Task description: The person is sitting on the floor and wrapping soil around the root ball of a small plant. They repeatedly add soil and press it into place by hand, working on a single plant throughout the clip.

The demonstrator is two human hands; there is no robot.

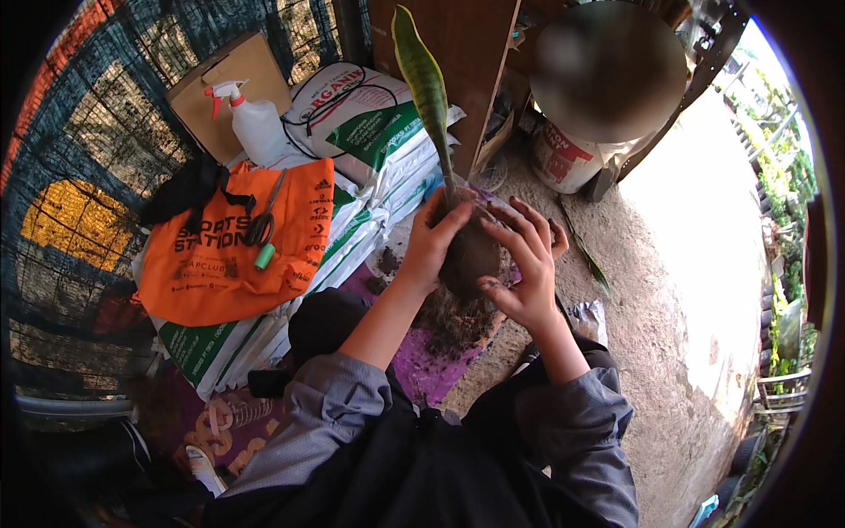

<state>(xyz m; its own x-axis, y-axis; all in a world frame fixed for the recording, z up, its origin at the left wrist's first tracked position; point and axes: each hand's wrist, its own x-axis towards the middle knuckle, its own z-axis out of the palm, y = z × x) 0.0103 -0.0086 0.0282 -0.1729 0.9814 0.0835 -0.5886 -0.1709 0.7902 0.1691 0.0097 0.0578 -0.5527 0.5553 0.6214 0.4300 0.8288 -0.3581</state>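
Observation:
A snake plant leaf (426,86) rises upright from a dark, rounded ball of soil (470,261) between my two hands. My left hand (439,231) grips the base of the leaf and the upper left of the ball, thumb across the top. On the other side, my right hand (525,261) has its soil-smeared fingers spread, its thumb near the lower right of the ball; its exact contact is partly hidden. Loose soil and fibrous roots (455,323) lie below on a purple mat (436,369).
Stacked growing-media sacks (376,155) stand at left, bearing a spray bottle (256,129), orange bag (237,290), scissors (263,221) and green roll (264,257). Another leaf (584,251) lies on the concrete floor (650,317) at right, beyond which stands a bucket (560,158). A shoe (203,467) shows lower left.

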